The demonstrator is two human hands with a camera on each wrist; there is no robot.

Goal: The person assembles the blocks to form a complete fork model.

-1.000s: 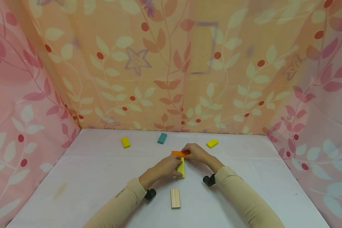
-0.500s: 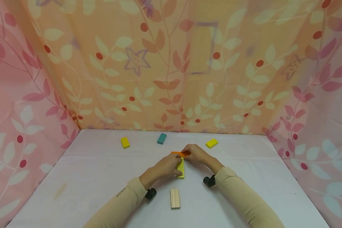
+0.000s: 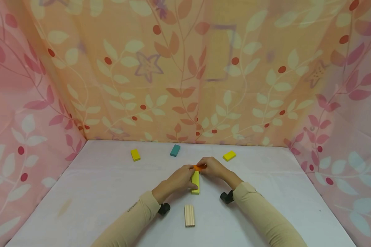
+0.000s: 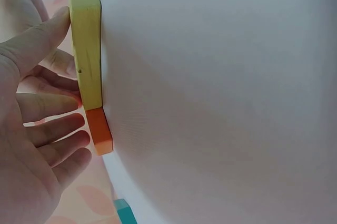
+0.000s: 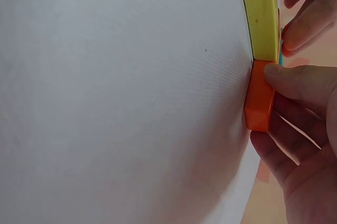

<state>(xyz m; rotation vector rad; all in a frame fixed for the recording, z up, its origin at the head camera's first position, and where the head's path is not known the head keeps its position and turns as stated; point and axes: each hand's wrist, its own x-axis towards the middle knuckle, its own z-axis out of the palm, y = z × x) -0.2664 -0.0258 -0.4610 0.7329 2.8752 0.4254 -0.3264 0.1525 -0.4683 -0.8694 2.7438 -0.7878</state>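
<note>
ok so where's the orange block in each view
Head: the orange block is mid-table, mostly hidden between the fingertips of both hands.
Left wrist: lower left, at the end of the yellow-green block.
Right wrist: right of centre, under the right hand's thumb.
Shared landmark: the yellow-green block, end to end with it in every view.
</note>
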